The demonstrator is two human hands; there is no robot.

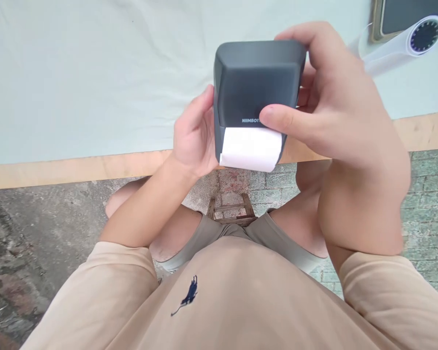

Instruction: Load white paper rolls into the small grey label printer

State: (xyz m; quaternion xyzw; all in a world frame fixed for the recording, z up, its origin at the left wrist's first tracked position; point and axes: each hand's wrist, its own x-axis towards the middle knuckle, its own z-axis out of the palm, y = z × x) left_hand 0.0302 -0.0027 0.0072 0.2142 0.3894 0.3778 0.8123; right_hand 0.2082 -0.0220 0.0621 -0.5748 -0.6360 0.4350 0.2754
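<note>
Both my hands hold a dark grey label printer (259, 85) marked NIIMBOT above the table's front edge. A strip of white label paper (251, 148) curls out at its lower end. My left hand (197, 131) grips the printer's left side, with the thumb along the edge and the other fingers hidden behind it. My right hand (336, 97) is closed around the right side. Its thumb presses on the front beside the lettering, and its index finger lies over the top right corner.
A pale cloth (95, 73) covers the table, which has a bare wooden edge (76, 169). At the back right lie a white handheld device with a round dark vent (425, 35) and a dark-screened object (410, 14). A wooden stool (237, 221) shows between my legs.
</note>
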